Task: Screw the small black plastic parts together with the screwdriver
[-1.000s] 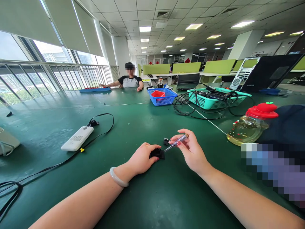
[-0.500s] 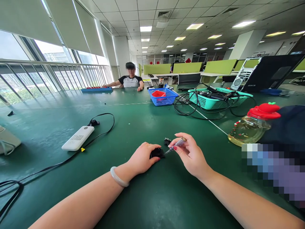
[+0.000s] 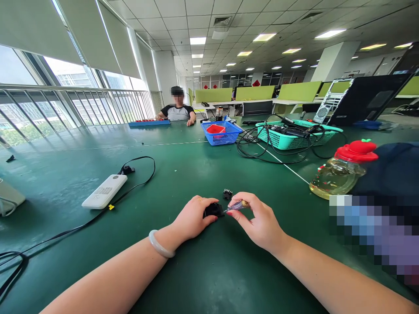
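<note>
on table [image 3: 183,170]: component [image 3: 227,194] behind screwdriver [image 3: 238,205] | device [image 3: 104,192] left | bottle [image 3: 338,176] right

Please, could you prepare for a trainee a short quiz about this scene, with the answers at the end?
1. True or false: the left grip is empty.
2. Multiple choice: what does the right grip hold?
A) a bottle
B) a screwdriver
C) a cable
3. Fill the gap: the red box is inside the ____ basket.

Key:
1. False; it holds a black part.
2. B
3. blue
</note>
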